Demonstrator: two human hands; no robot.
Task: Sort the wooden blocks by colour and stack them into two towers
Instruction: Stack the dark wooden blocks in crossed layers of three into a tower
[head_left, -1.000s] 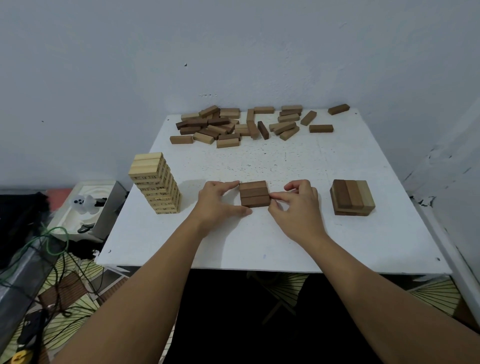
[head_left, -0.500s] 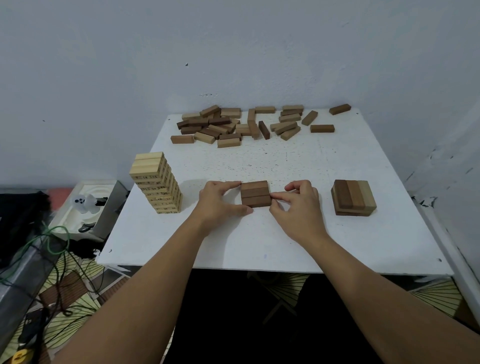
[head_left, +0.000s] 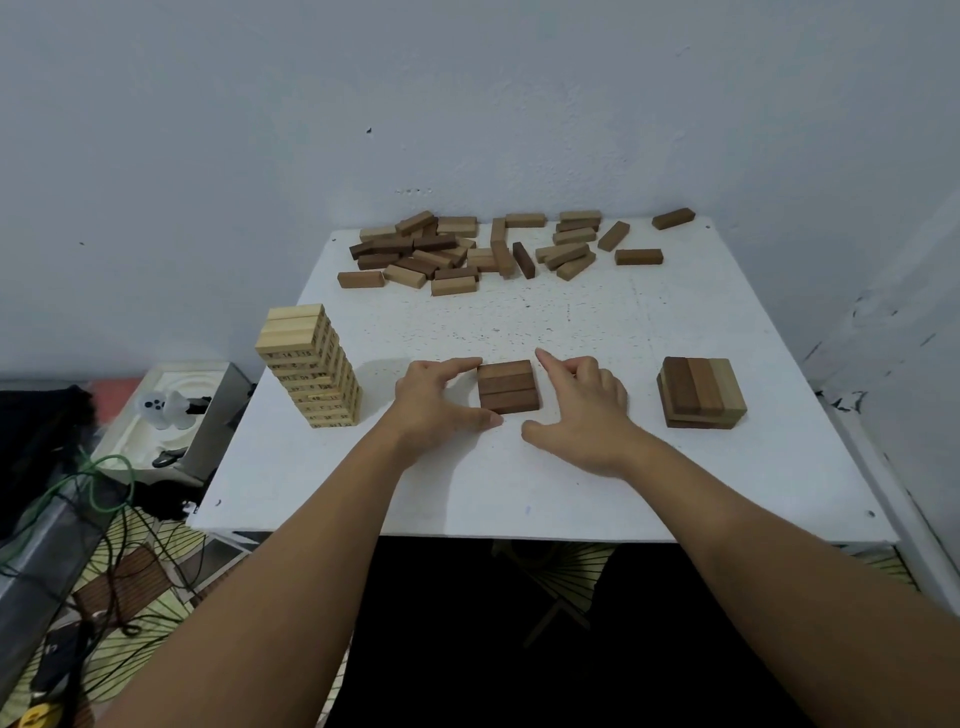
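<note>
Both hands have let go: left hand (head_left: 441, 402) and right hand (head_left: 582, 410) hover with loose fingers beside the dark layer (head_left: 508, 386). Left, a pale tower (head_left: 309, 366) stands; far back, loose blocks (head_left: 488, 247) remain unsorted.

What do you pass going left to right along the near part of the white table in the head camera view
Pale block tower → left hand → brown three-block layer → right hand → low mixed-colour stack.
</note>
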